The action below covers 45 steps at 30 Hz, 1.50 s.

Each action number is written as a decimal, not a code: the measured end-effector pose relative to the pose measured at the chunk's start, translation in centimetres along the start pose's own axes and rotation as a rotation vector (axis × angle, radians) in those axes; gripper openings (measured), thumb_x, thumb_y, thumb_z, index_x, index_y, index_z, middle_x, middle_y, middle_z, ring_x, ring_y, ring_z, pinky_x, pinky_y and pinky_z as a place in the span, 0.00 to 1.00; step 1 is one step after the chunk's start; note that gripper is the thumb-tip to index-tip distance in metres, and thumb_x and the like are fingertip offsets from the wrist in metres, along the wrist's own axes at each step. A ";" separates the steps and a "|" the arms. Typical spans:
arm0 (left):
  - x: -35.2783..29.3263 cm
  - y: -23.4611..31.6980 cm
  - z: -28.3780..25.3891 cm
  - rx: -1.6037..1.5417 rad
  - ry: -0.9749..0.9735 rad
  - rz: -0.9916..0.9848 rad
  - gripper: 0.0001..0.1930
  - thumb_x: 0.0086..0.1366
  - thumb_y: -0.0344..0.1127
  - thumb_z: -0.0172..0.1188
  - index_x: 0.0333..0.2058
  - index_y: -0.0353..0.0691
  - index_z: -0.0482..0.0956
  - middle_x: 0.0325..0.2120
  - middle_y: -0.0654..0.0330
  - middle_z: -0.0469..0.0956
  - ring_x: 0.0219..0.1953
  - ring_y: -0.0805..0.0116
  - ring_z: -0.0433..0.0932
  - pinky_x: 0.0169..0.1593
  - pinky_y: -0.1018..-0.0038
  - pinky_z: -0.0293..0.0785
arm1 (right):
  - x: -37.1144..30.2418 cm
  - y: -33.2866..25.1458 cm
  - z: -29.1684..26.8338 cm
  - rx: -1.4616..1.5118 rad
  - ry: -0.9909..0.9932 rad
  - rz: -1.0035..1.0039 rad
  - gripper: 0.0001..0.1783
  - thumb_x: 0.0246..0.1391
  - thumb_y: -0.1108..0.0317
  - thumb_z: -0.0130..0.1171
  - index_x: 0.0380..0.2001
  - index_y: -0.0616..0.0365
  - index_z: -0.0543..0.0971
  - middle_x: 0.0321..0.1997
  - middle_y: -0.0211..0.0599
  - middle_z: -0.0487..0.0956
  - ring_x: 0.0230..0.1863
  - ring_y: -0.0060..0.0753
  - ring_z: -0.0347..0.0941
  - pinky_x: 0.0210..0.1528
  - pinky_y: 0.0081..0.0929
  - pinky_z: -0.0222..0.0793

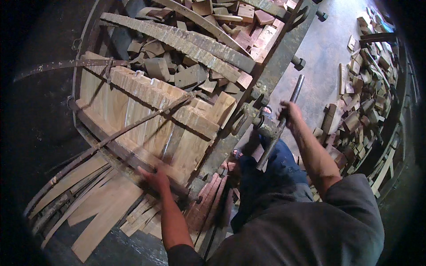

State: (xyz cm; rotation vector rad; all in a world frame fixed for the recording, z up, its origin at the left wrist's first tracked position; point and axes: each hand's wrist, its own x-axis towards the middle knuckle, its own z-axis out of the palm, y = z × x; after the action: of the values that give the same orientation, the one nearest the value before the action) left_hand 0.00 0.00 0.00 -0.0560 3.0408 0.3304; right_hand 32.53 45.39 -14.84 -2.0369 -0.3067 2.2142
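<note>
Left hand (155, 177) is on the rail (133, 157) along the boards' near edge, too blurry to tell if that grip's clenched. Right hand (291, 114) has its grip wrapped round a metal bar (296, 90). Pale-streaked boards (148, 135) sit upright-ish; offcuts (191, 76) piled beyond.

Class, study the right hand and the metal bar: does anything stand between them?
Nothing visible does: the right hand is closed around the metal bar. The clamp screw's head sits lower and to the left in view, not between them.
</note>
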 end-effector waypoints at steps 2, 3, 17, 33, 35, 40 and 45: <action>-2.0 4.9 -1.5 -0.006 -0.053 -0.104 0.45 0.61 0.39 0.60 0.72 0.38 0.45 0.69 0.40 0.55 0.66 0.41 0.62 0.69 0.58 0.59 | -3.3 0.3 -0.7 0.019 -0.094 0.062 0.09 0.57 0.63 0.61 0.34 0.57 0.76 0.17 0.27 0.68 0.15 0.30 0.64 0.23 0.38 0.69; -1.0 8.5 -3.3 0.061 -0.063 -0.116 0.45 0.62 0.39 0.60 0.71 0.37 0.45 0.68 0.39 0.56 0.66 0.42 0.63 0.67 0.57 0.60 | -2.2 0.8 0.6 0.053 -0.118 0.034 0.09 0.57 0.63 0.61 0.34 0.57 0.77 0.16 0.27 0.67 0.15 0.30 0.64 0.22 0.38 0.69; 0.9 2.6 -3.1 0.051 -0.135 -0.105 0.48 0.56 0.45 0.62 0.71 0.46 0.44 0.60 0.33 0.63 0.59 0.34 0.67 0.61 0.46 0.64 | -12.1 9.2 -9.8 0.002 0.219 -0.868 0.12 0.49 0.72 0.62 0.39 0.63 0.78 0.19 0.32 0.73 0.15 0.28 0.68 0.19 0.27 0.64; 0.8 1.7 -3.9 -0.078 -0.087 -0.069 0.48 0.53 0.38 0.58 0.71 0.47 0.43 0.59 0.33 0.62 0.55 0.31 0.71 0.59 0.47 0.67 | -19.4 33.4 3.8 -0.388 0.027 -1.354 0.07 0.51 0.73 0.65 0.34 0.57 0.80 0.33 0.28 0.77 0.37 0.28 0.74 0.41 0.30 0.71; 1.0 1.1 -3.3 -0.092 -0.088 -0.069 0.48 0.54 0.38 0.59 0.71 0.47 0.44 0.59 0.33 0.61 0.55 0.31 0.71 0.58 0.46 0.68 | -20.7 33.4 3.2 -0.564 0.021 -1.277 0.07 0.52 0.70 0.65 0.36 0.57 0.80 0.37 0.36 0.77 0.39 0.38 0.76 0.43 0.34 0.71; 1.3 1.4 -2.6 0.014 -0.002 -0.092 0.47 0.55 0.39 0.61 0.71 0.48 0.45 0.60 0.32 0.60 0.55 0.30 0.71 0.57 0.46 0.69 | -20.9 33.7 2.9 -0.675 -0.148 -1.599 0.11 0.45 0.75 0.69 0.34 0.56 0.81 0.29 0.38 0.77 0.37 0.45 0.73 0.42 0.37 0.69; -0.1 3.1 -5.2 -0.006 -0.099 -0.121 0.47 0.57 0.39 0.60 0.71 0.48 0.43 0.57 0.30 0.65 0.53 0.30 0.73 0.58 0.49 0.69 | -21.1 33.9 3.2 -0.800 -0.267 -1.672 0.13 0.38 0.76 0.70 0.32 0.56 0.81 0.28 0.36 0.76 0.37 0.45 0.72 0.43 0.37 0.67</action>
State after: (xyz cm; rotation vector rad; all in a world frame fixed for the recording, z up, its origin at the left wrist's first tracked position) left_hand -0.49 1.86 5.74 -0.2165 2.9221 0.3234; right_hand 32.97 7.57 -1.83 -0.6889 -2.1101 1.1404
